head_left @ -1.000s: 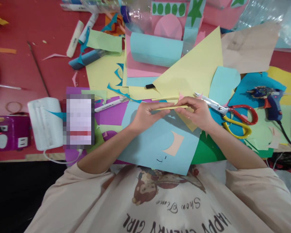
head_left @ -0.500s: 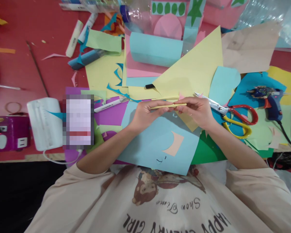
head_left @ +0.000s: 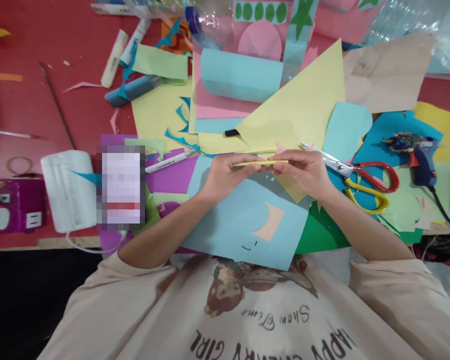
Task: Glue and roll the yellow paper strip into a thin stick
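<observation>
A thin yellow paper strip (head_left: 262, 162), seen nearly edge-on, is pinched between both hands. My left hand (head_left: 227, 175) grips its left part with thumb and fingers, and my right hand (head_left: 303, 170) closes on its right part. Whether the strip is folded or layered I cannot tell. Beneath them lies a light blue sheet (head_left: 225, 220) with small black pen marks and a peach paper scrap (head_left: 272, 222) on it. Just right of my right hand are scissors (head_left: 343, 169) with one red and one yellow handle. A large yellow sheet (head_left: 300, 100) lies beyond the hands.
A blue glue gun (head_left: 423, 160) with a cord rests at the right. On the left are a phone (head_left: 122, 187) with a blurred screen, a white device (head_left: 69, 190) and a purple box (head_left: 17, 205). A light blue paper roll (head_left: 242, 75) and markers (head_left: 114, 59) lie farther back.
Both hands stay in nearly the same place, still holding the yellow strip. The right thumb has shifted slightly; nothing else has visibly moved.
</observation>
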Demonstrator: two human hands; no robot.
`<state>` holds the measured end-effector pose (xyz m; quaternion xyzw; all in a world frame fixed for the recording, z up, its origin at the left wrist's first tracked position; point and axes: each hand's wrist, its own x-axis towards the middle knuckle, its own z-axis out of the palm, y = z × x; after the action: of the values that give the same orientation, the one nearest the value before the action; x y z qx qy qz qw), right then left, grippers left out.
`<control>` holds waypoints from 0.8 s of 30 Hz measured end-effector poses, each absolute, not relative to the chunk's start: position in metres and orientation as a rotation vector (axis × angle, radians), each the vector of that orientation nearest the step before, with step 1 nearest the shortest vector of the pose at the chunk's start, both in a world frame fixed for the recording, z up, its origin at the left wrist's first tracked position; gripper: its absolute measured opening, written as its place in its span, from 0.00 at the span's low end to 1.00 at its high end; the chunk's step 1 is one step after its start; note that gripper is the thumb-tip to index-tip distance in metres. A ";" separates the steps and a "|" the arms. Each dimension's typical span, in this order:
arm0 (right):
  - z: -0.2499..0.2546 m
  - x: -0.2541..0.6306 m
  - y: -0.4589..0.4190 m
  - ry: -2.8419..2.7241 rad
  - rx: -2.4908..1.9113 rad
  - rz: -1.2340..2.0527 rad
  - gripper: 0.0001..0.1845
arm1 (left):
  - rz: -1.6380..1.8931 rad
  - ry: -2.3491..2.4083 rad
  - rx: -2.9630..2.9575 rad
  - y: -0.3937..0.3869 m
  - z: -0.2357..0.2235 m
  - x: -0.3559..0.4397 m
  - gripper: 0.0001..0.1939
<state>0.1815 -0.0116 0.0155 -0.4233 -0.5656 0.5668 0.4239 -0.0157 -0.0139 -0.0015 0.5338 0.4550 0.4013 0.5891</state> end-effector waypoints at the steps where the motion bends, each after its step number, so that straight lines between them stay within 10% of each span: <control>1: 0.015 0.182 -0.011 -1.430 -1.064 1.418 0.12 | 0.929 1.062 1.241 -0.014 -0.001 -0.016 0.17; 24: 0.012 0.184 -0.011 -1.473 -1.036 1.431 0.10 | 0.928 1.071 1.226 -0.013 0.004 -0.014 0.17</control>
<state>0.1840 -0.0106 0.0123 -0.4111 -0.5845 0.5679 0.4085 -0.0137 -0.0132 0.0036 0.5272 0.4603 0.3992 0.5923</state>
